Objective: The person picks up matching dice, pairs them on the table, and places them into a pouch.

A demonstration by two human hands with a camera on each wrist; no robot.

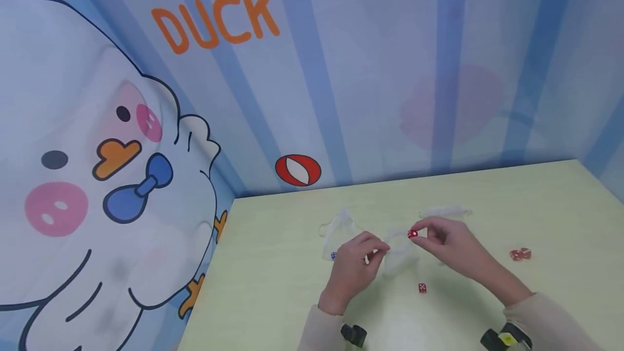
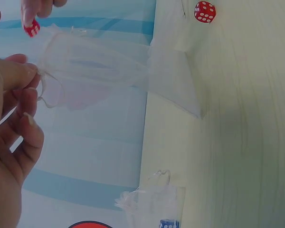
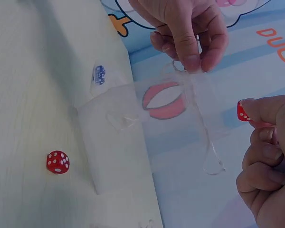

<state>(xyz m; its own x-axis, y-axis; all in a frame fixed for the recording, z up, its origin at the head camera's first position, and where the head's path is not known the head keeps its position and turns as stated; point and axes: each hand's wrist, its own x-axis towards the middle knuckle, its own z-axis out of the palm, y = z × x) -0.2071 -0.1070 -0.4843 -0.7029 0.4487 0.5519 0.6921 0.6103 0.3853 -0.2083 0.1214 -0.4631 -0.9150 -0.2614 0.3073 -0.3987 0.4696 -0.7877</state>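
My left hand [image 1: 355, 264] pinches the top edge of a sheer white drawstring bag [image 2: 99, 66] between thumb and fingers. The bag hangs over the table, its thin cord loops [image 3: 213, 166] dangling at the mouth. Between thumb and fingertip, my right hand [image 1: 453, 245] holds a red die with white dots [image 3: 242, 111], close beside the bag's mouth. Another red die [image 1: 422, 288] lies on the table below the two hands. Left of the left hand is a second sheer bag [image 1: 340, 227] with blue dice [image 3: 99, 74] in it, partly hidden by that hand in the head view.
Red dice [image 1: 520, 254] lie together on the table to the right. Behind the right hand a further sheer bag [image 1: 446, 211] lies flat. A printed cloth wall [image 1: 380, 69] with a duck picture stands along the pale table's [image 1: 268, 286] back and left edges.
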